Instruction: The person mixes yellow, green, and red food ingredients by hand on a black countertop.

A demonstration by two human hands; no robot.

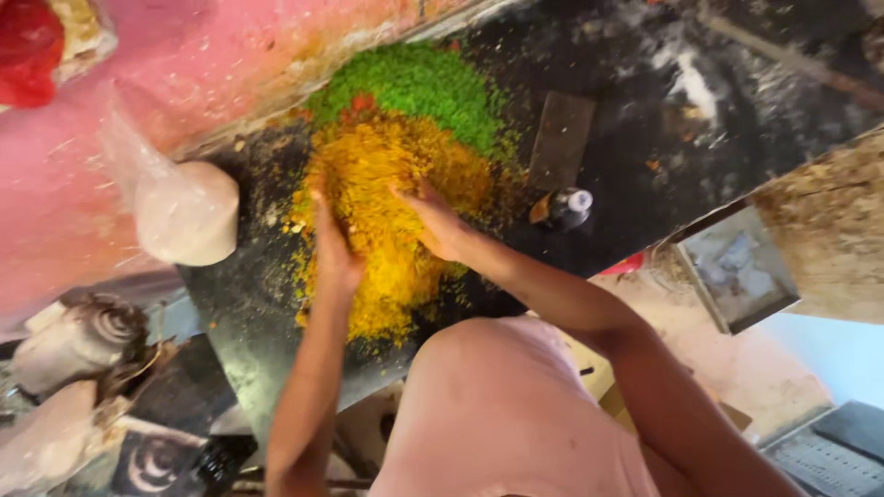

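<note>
Your pale pink-clad torso [497, 414] fills the foreground. Beyond it, the black stone slab [645, 110] carries a heap of yellow-orange crumbly mix [387, 212] topped by green crumbs [414, 87]. Your left hand [333, 248] and right hand [440, 225] press into the heap, fingers spread. A clear plastic bag [180, 207] and a small dark bottle [564, 208] flank it.

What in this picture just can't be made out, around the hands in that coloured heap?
- Fingertips of the left hand and right hand: sunk in the yellow heap, head view.
- Contents of the clear bag: cloudy plastic hides them.
- Small dark bottle: too small and blurred to identify.
- Red thing: cut off by the top left edge.
- Green heap: grain too fine to identify.
</note>
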